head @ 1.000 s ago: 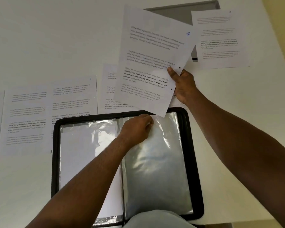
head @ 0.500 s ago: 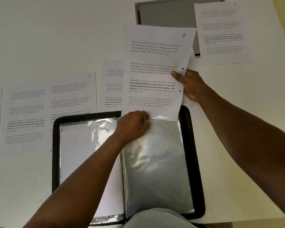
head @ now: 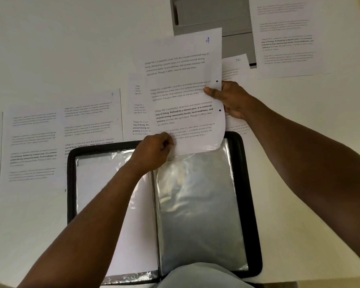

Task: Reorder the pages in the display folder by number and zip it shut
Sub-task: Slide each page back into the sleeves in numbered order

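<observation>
A black zip display folder (head: 252, 204) lies open on the white table with clear plastic sleeves on both sides. The left sleeve (head: 104, 183) holds a white sheet. My right hand (head: 231, 98) pinches the right edge of the page marked 4 (head: 185, 90), thumb on its face. The page's bottom edge sits at the top opening of the right sleeve (head: 200, 204). My left hand (head: 154, 152) grips the top of that sleeve by the page's lower left corner.
Several printed pages lie spread on the table: some at the left (head: 87, 125), one marked 10 (head: 235, 67) behind my right hand, another at the top right (head: 287, 38). A grey device (head: 210, 15) stands at the back.
My right hand has brought page 4 down and straightened it, so its bottom edge now meets the right sleeve's opening. My left hand has stayed on the sleeve's top.
</observation>
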`<state>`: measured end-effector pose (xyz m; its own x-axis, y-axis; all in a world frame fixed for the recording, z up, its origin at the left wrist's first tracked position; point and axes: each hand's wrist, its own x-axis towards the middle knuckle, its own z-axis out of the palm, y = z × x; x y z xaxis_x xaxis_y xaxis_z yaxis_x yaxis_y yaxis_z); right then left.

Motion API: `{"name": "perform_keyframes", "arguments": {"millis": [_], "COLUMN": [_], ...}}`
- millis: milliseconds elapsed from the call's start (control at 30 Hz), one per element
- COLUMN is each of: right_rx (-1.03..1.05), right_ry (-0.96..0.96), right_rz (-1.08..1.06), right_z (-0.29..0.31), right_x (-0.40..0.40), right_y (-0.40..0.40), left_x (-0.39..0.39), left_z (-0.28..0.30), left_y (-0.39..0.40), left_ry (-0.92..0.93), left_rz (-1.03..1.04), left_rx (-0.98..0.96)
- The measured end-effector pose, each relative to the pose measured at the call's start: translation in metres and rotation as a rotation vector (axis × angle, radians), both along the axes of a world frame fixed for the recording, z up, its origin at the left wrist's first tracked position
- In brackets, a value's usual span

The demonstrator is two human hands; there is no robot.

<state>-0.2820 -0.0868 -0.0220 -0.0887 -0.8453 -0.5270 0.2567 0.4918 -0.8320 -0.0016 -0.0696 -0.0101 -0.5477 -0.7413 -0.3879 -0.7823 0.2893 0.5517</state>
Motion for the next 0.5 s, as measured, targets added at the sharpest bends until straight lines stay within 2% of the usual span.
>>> {"name": "perform_keyframes", "arguments": {"millis": [233,333,500], "right_rx": [0.037,0.031,0.02], "right_ry": [0.026,0.022,0.027], "right_rz": [-0.024,-0.034,-0.012], "right_z": [-0.004,-0.004,-0.004], "right_x": [-0.01,-0.013,-0.012], "right_y": [-0.007,-0.009,-0.011], "left_x": [-0.022,-0.017,-0.002], "left_z": [-0.006,-0.004,0.0], "left_y": [0.013,0.01,-0.002], "left_ry": [-0.072,-0.17,-0.214], "left_rz": [-0.08,-0.148,-0.134], "left_rx": [0.088,0.011,-0.029]}}
